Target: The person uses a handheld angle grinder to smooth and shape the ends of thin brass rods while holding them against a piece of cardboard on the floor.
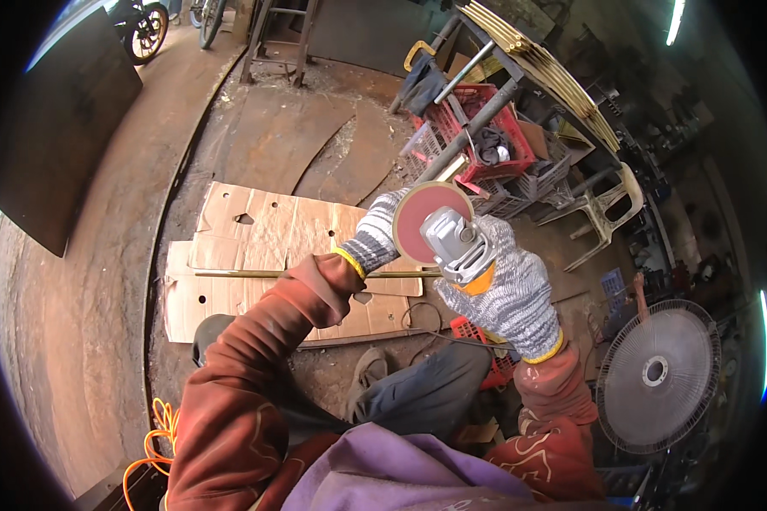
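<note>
I hold an angle grinder up in front of me, its silver head and red disc facing the camera. My right hand, in a grey knitted glove, is wrapped around the grinder's body. My left hand, in the same kind of glove, reaches behind the red disc and touches it; its fingers are hidden by the disc. A thin brass-coloured rod lies across flattened cardboard on the floor below my left forearm.
A red crate with clothes and metal bars stands ahead, under a metal frame with stacked strips. A white plastic chair is at the right, a standing fan at the lower right, an orange cable at the lower left.
</note>
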Available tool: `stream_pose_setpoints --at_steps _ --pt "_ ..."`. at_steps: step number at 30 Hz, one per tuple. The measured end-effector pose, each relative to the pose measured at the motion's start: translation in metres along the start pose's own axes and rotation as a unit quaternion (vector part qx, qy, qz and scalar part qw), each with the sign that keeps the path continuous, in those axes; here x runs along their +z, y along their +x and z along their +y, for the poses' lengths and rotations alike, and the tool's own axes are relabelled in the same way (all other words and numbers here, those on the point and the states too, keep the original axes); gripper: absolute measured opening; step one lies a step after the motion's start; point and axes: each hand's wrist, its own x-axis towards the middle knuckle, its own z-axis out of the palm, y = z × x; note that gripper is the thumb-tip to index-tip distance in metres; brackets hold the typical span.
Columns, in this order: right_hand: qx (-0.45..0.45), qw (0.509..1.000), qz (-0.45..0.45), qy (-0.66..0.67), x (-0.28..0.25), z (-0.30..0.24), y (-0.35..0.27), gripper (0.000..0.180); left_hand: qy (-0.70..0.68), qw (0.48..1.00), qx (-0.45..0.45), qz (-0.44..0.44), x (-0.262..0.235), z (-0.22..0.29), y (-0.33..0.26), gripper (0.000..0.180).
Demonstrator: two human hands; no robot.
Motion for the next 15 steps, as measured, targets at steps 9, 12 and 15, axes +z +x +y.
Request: stream_pose_setpoints --at_steps 9,12,15 --pt "-0.016 0.999 0.04 0.005 0.0 0.003 0.001 0.084 -0.053 0.998 0.014 -0.002 -0.007 0.004 0.002 0.033" --pt "-0.016 1.0 0.009 -0.005 -0.005 0.002 0.0 0.082 -0.21 0.977 0.01 0.034 -0.014 0.012 0.0 0.032" --pt "0.041 0.993 0.064 0.094 -0.015 0.003 0.007 0.075 -0.205 0.973 -0.108 -0.012 -0.03 0.012 0.006 0.026"
